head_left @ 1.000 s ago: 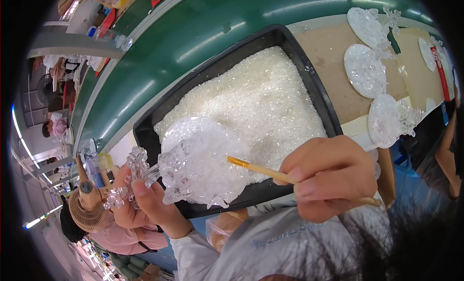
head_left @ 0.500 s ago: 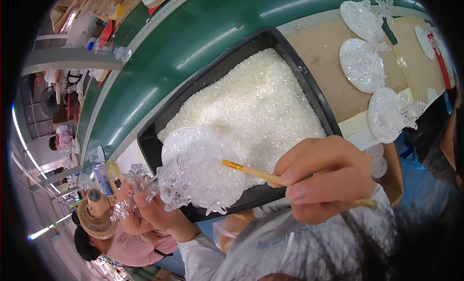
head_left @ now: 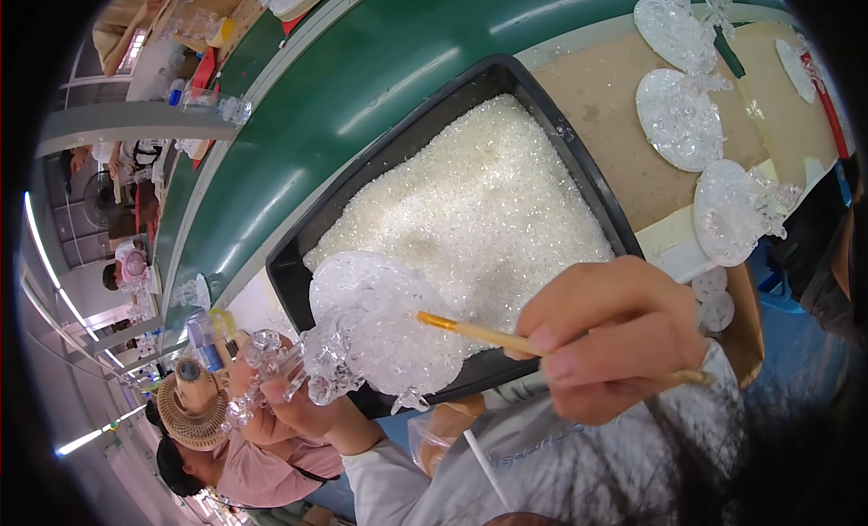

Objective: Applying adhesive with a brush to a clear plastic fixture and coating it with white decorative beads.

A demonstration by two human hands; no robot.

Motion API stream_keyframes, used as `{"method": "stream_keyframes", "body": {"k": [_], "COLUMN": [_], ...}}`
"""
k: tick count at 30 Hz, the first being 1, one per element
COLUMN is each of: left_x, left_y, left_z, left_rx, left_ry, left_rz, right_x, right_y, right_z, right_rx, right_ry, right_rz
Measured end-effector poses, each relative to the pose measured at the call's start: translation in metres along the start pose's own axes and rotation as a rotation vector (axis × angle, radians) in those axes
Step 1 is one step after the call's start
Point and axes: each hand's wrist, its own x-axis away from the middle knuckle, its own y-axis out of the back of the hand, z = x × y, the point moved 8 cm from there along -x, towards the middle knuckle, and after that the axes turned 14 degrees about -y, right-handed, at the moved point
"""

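Observation:
My left hand is closed around the knobbly end of a clear plastic ornament, whose broad, round, glitter-flecked part is held tilted above the tray's near left side. Between the fingers and thumb of my right hand is a thin paintbrush with a pale wooden handle. Its yellowish tip points left and overlaps the ornament's face; whether they touch, I cannot tell. Beneath both hands lies a black tray heaped with sparkling whitish granules.
Several similar clear ornaments lie on a brown board at the right. Behind the tray runs a green surface. A person in pink with a beige fan is at the lower left. Pale discs sit below the board.
The view has shifted slightly, and the ornament in my left hand is turned a little. My right hand keeps the paintbrush in nearly the same place.

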Motion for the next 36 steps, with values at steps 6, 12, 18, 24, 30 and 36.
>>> {"method": "stream_keyframes", "body": {"k": [6, 12, 18, 24, 30, 36], "left_x": [0.011, 0.007, -0.005, -0.027, -0.028, -0.035], "left_y": [0.007, 0.018, -0.02, -0.033, -0.041, -0.041], "left_z": [0.023, 0.006, 0.005, -0.012, -0.014, -0.021], "left_rx": [0.221, -0.342, 0.04, 0.048, 0.047, 0.024], "left_ry": [0.157, -0.448, 0.298, 0.146, 0.171, 0.074], "left_rz": [0.237, 0.086, -0.326, -0.215, -0.196, -0.15], "right_x": [0.001, 0.003, 0.0, -0.001, 0.006, 0.004], "right_y": [0.006, 0.005, -0.001, -0.003, -0.005, -0.012], "right_z": [0.0, 0.0, 0.004, -0.002, -0.005, -0.005], "right_rx": [-0.115, -0.071, -0.018, -0.101, -0.119, -0.048], "right_ry": [0.012, 0.024, -0.01, -0.033, -0.011, -0.018], "right_rz": [-0.022, 0.043, 0.115, -0.014, -0.044, 0.042]}}
